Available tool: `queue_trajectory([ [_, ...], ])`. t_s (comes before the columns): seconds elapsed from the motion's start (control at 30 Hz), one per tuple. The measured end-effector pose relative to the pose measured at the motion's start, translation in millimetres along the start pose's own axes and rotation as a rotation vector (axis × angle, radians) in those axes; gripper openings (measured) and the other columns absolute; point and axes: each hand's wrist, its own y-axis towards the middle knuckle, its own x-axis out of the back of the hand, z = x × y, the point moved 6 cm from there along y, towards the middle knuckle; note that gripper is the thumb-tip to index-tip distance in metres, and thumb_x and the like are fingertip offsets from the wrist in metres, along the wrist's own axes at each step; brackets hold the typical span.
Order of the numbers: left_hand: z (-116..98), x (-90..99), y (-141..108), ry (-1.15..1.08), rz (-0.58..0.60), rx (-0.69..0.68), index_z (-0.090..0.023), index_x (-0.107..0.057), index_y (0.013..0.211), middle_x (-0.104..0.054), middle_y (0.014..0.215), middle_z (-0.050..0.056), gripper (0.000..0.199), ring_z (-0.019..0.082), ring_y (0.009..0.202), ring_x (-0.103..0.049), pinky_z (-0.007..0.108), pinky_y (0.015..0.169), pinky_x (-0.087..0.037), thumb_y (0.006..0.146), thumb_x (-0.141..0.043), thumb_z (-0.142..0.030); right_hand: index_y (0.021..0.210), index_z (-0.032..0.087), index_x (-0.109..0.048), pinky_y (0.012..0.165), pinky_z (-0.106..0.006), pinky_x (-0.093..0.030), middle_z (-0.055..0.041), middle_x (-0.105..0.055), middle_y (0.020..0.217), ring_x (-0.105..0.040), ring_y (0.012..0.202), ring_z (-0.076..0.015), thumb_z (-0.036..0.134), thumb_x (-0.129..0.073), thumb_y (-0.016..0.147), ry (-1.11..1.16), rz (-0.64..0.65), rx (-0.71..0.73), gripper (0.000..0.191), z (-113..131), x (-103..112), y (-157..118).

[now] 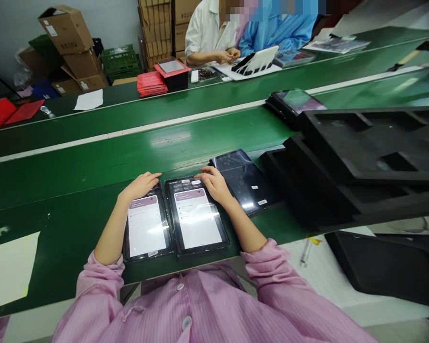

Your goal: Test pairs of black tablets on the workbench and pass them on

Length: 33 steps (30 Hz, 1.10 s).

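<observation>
Two tablets with lit screens lie side by side on the green workbench in front of me. Over the top end of the left tablet [148,228] rests my left hand [140,186], its fingers stretched toward the upper edge. My right hand [214,183] lies at the top right corner of the right tablet [198,219], fingers extended and holding nothing. Both screens show a white panel under a purple band. Just right of my right hand is a dark tablet [243,176] with its screen off and small white labels on it.
Black foam trays [379,147] are stacked at the right, with more tablets [295,102] behind them. A pale paper sheet [12,269] lies at the left. Across the conveyor [128,147], two people work beside red pouches [152,85]. A black tray [389,267] sits lower right.
</observation>
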Motion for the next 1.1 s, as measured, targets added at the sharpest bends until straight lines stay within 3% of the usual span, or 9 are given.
queue_trajectory([
  [0.17,-20,-4.4,6,0.232,0.021,-0.034,-0.020,-0.065,0.119,-0.064,0.112,0.009,0.048,0.025,0.110,-0.059,0.035,0.093,-0.045,0.104,-0.021,-0.035,0.105,0.023,-0.078,0.100,-0.049,-0.047,-0.0121,-0.062,0.115,-0.059,0.112,-0.0292,0.048,-0.033,0.103,-0.004,-0.002,-0.021,0.052,-2,1,0],
  [0.4,-13,12.6,1,0.254,-0.045,0.178,-0.025,-0.061,0.099,-0.072,0.101,0.005,0.047,0.026,0.092,-0.067,0.032,0.074,-0.045,0.103,-0.019,-0.045,0.105,0.022,-0.077,0.101,-0.048,-0.047,-0.0124,-0.062,0.115,-0.059,0.112,-0.0280,0.048,-0.032,0.103,-0.013,-0.017,-0.049,0.051,0,6,1],
  [0.53,-2,17.6,0,0.168,-0.055,0.159,-0.027,-0.061,0.098,-0.073,0.096,0.003,0.054,0.025,0.089,-0.068,0.032,0.075,-0.047,0.103,-0.013,-0.050,0.122,0.021,-0.067,0.103,-0.047,-0.045,-0.0127,-0.064,0.117,-0.059,0.113,-0.0280,0.044,-0.034,0.102,0.009,-0.027,-0.087,0.045,-2,4,2],
  [0.6,-1,16.4,0,0.159,-0.037,0.103,-0.026,-0.063,0.097,-0.073,0.097,0.004,0.057,0.025,0.092,-0.068,0.036,0.086,-0.048,0.103,-0.012,-0.049,0.130,0.018,-0.060,0.101,-0.047,-0.046,-0.0143,-0.065,0.115,-0.061,0.108,-0.0282,0.043,-0.039,0.100,0.002,-0.049,-0.170,0.045,-9,2,1],
  [0.67,-2,13.8,0,0.169,-0.013,0.050,-0.024,-0.066,0.099,-0.074,0.103,0.005,0.056,0.025,0.100,-0.067,0.045,0.104,-0.042,0.102,-0.015,-0.046,0.125,0.014,-0.060,0.097,-0.045,-0.047,-0.0156,-0.067,0.111,-0.062,0.103,-0.0283,0.041,-0.043,0.098,-0.022,-0.064,-0.300,0.042,-20,1,-1],
  [0.77,-10,8.5,-3,0.171,0.022,0.002,-0.024,-0.067,0.114,-0.068,0.127,0.006,0.052,0.026,0.119,-0.061,0.058,0.120,-0.020,0.102,-0.021,-0.046,0.100,0.016,-0.066,0.091,-0.041,-0.047,-0.0142,-0.070,0.100,-0.063,0.096,-0.0269,0.040,-0.043,0.097,-0.022,-0.004,-0.449,0.033,-30,-5,-4],
  [0.9,-27,-4.2,-10,0.190,0.072,-0.072,-0.027,-0.050,0.145,-0.050,0.151,0.008,0.054,0.029,0.141,-0.042,0.065,0.120,-0.009,0.102,-0.024,-0.048,0.080,0.020,-0.061,0.088,-0.037,-0.046,-0.0075,-0.069,0.087,-0.062,0.089,-0.0237,0.048,-0.047,0.093,0.136,-0.012,-0.511,0.034,-32,-8,-5],
  [1.0,-37,-15.4,-11,0.219,0.113,-0.125,-0.025,-0.039,0.152,-0.043,0.156,0.010,0.056,0.031,0.146,-0.034,0.067,0.119,-0.004,0.102,-0.027,-0.045,0.073,0.021,-0.057,0.085,-0.037,-0.047,-0.0051,-0.067,0.080,-0.061,0.086,-0.0238,0.062,-0.048,0.087,0.313,-0.079,-0.579,0.044,-36,-11,-5],
  [1.1,-37,-19.0,-11,0.212,0.127,-0.117,-0.023,-0.034,0.155,-0.040,0.158,0.011,0.057,0.030,0.148,-0.031,0.068,0.119,0.002,0.102,-0.029,-0.042,0.080,0.021,-0.060,0.080,-0.037,-0.051,-0.0067,-0.069,0.084,-0.064,0.085,-0.0242,0.073,-0.039,0.087,0.507,-0.110,-0.605,0.056,-34,-14,-4],
])
